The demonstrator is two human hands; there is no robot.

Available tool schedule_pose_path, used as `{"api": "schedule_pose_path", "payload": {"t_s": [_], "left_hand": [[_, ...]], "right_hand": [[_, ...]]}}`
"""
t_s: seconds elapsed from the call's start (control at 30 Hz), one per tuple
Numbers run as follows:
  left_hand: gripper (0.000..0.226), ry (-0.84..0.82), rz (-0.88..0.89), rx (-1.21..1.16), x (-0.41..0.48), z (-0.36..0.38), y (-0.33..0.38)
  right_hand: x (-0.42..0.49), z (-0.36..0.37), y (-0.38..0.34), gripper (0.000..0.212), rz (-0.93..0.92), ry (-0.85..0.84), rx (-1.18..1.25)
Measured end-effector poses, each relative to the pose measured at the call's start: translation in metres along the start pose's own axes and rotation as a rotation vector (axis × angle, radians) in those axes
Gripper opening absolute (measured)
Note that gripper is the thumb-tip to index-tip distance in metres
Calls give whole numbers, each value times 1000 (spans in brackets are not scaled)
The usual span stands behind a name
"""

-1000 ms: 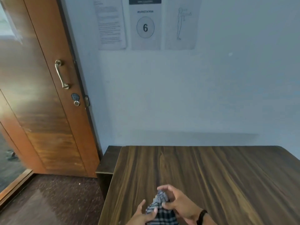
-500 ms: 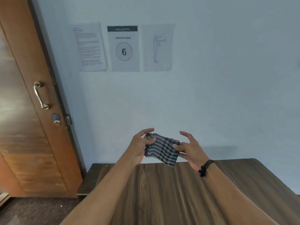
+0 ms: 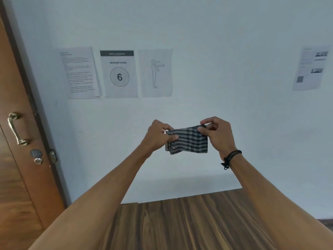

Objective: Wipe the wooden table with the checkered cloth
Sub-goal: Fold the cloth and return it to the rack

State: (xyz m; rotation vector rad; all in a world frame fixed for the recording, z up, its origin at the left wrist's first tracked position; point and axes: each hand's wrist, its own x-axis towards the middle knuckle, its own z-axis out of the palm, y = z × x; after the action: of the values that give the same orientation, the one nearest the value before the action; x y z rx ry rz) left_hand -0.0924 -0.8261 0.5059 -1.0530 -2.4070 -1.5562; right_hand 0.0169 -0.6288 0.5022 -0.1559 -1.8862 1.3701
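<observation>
We see both arms stretched out in front of the wall (image 3: 216, 105), and we take the cloth (image 3: 188, 139) as our landmark. It is a folded, dark-and-light checkered piece, held up in the air well above the table (image 3: 189, 222), touching nothing but the two hands. The left hand (image 3: 158, 137) sits at the cloth's left end, thumb over the front and fingers (image 3: 173, 137) curled around that edge, closed on the fabric. The right hand (image 3: 217, 136) sits at the cloth's upper right corner, pinching it between thumb and fingers, closed on the fabric as well. The cloth hangs down from this upper edge in a stacked fold, its lower edge free. On the right wrist, below and to the right of the cloth, we see a dark corded bracelet (image 3: 230, 157).

Below the cloth, the wooden table shows a dark, streaked grain along the bottom of the view, partly covered by the forearms. Above and to the left of the cloth, three sheets are stuck on the wall: a text page (image 3: 79, 73), a sign (image 3: 119, 73) reading WORKSTATION 6, and a sheet (image 3: 155, 73) with a line drawing of a standing figure. Far up to the right of the cloth hangs another printed page (image 3: 311, 67). Far left of the cloth stands a wooden door (image 3: 16, 177) with a metal handle (image 3: 15, 129) and a lock (image 3: 37, 156) beneath it.
</observation>
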Motion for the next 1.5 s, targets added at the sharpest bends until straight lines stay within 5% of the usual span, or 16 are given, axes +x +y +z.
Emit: {"api": "schedule_pose_path", "payload": {"t_s": [0.37,0.5,0.6,0.77,1.03,1.27,1.5], "left_hand": [[23,-171,-205,-701,12,27,55],[29,-226,-260,-875,15,37,64],[29,-279,-282,-881,16,45,64],[41,-299,-265,-649,9,77,72],[53,-372,-307,-455,3,171,117],[57,-310,-528,-658,-10,314,140],[63,-325,-681,-835,-11,423,141]], "right_hand": [[14,-35,-18,12,-47,-12,113],[12,-54,-18,51,154,-208,361],[5,-70,-9,42,206,-298,338],[-6,-97,5,18,189,-122,159],[-8,-188,39,22,348,-38,-92],[-22,-303,99,24,529,22,-29],[-19,-397,161,14,688,-102,228]]}}
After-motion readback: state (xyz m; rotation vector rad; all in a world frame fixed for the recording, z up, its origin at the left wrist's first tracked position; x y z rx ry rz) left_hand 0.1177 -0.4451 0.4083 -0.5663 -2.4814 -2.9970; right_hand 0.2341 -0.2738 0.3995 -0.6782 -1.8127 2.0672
